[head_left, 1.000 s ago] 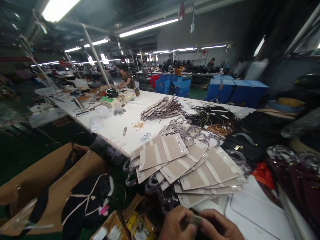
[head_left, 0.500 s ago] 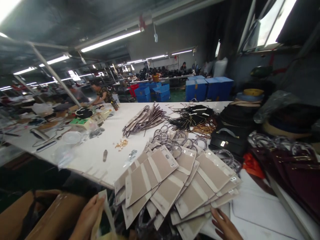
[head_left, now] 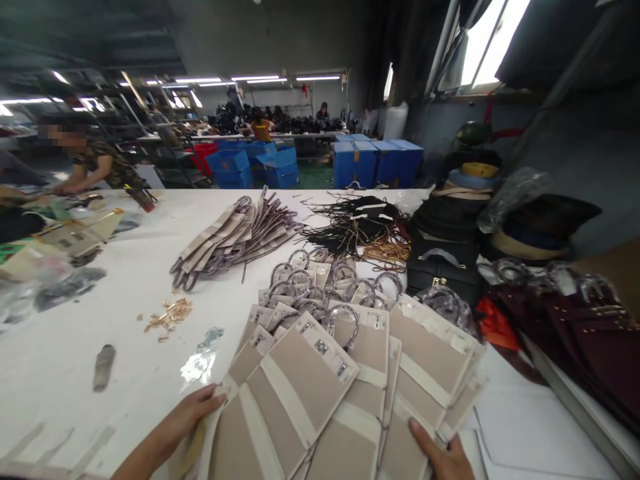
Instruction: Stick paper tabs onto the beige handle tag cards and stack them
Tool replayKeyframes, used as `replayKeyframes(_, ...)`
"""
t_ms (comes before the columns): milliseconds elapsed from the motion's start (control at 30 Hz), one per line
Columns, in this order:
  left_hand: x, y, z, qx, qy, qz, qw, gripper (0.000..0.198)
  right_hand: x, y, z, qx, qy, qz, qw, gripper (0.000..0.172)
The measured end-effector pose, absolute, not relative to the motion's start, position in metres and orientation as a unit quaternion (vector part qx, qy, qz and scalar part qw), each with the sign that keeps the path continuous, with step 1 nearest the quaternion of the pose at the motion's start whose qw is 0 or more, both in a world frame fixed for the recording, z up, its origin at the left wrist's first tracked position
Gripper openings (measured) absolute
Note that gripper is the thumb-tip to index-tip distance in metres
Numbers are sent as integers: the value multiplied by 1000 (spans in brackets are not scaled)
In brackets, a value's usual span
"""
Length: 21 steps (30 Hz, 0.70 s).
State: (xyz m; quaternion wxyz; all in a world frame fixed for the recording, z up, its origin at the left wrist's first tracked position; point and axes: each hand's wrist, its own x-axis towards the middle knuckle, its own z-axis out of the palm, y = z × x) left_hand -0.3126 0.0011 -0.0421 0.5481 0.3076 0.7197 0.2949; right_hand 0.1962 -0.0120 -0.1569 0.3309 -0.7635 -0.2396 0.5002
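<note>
A fanned stack of beige bag flaps (head_left: 320,393) with pale stripes and metal clasps lies on the white table (head_left: 125,293) right in front of me. My left hand (head_left: 187,417) rests against the stack's left edge, fingers curled round the edge of the nearest panels. My right hand (head_left: 440,453) lies at the lower right of the stack, its fingers stretched flat on a panel. Wrapped ring handles (head_left: 320,280) poke out behind the stack.
Another heap of beige pieces (head_left: 235,237), black cords (head_left: 355,227), small brass parts (head_left: 170,313) and a dark tool (head_left: 103,367) lie further out. Black and maroon bags (head_left: 575,320) crowd the right. Blue bins (head_left: 370,160) stand behind. A person (head_left: 95,167) works at the far left.
My view swung right and closer to the table. Both hands left the small item held near my body and moved apart onto the two sides of the beige stack.
</note>
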Motion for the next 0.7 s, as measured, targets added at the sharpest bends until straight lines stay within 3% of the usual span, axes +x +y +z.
replayKeyframes(167, -284, -11, -37, 316, 655, 268, 632, 47, 194, 34, -139, -743, -271, 483, 375, 91)
replayKeyframes(400, -182, -48, -72, 148, 675, 393, 607, 51, 240, 165, -111, -682, -422, 486, 348, 72)
replayKeyframes(533, -129, -62, -82, 101, 668, 455, 581, 55, 261, 207, -115, -666, -451, 497, 326, 77)
replayKeyframes(700, -125, -93, -69, 86, 716, 489, 491, 56, 286, 184, -107, -703, -455, 439, 325, 95)
